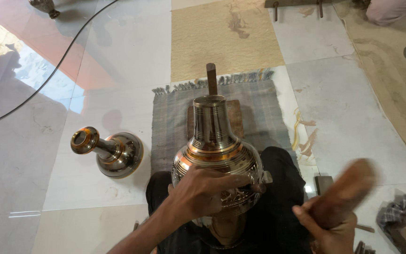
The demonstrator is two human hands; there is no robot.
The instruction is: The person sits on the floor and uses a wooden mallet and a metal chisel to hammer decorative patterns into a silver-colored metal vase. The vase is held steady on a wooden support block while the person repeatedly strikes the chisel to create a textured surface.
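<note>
A shiny metal vase (214,150) with engraved bands lies tilted on my lap, its neck pointing away from me. My left hand (203,190) rests on its belly and pinches a small metal chisel (259,183) against the surface. My right hand (330,230) grips a wooden mallet (344,193), raised and blurred, to the right of the vase. A wooden post (211,77) stands behind the vase's mouth, on a wooden block (236,115).
A second metal vase (109,150) lies on its side on the tiled floor to the left. A grey fringed mat (170,117) lies under the block. A black cable (48,77) crosses the floor at upper left. Cloth and tools (400,221) sit at lower right.
</note>
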